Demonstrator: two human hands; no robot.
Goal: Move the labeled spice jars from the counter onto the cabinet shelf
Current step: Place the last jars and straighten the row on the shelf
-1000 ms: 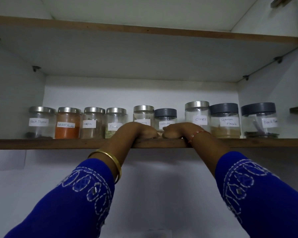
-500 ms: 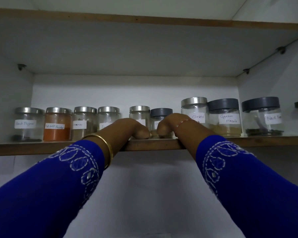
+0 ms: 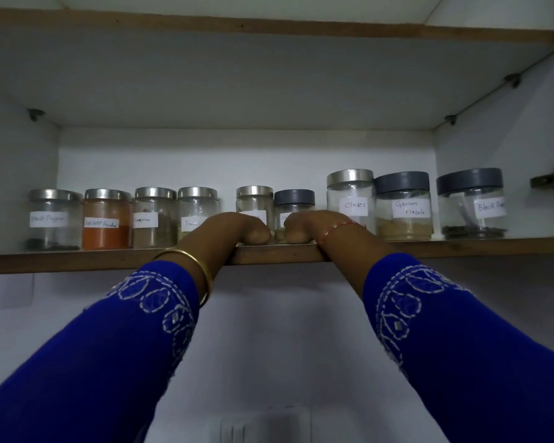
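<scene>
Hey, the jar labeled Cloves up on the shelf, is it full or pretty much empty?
It looks nearly empty: the Cloves jar shows clear glass above and around its label. Its base is hidden behind the right hand.

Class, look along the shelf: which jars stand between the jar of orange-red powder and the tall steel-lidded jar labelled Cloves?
Head view: four jars between the orange-red powder jar and the Cloves jar: three steel-lidded, then a grey-lidded one. Both hands partly cover them.

Nine labeled jars [image 3: 351, 199] line the shelf [image 3: 77, 259] — left hand [image 3: 237, 228] and right hand [image 3: 311, 227] rest at its edge.
</scene>
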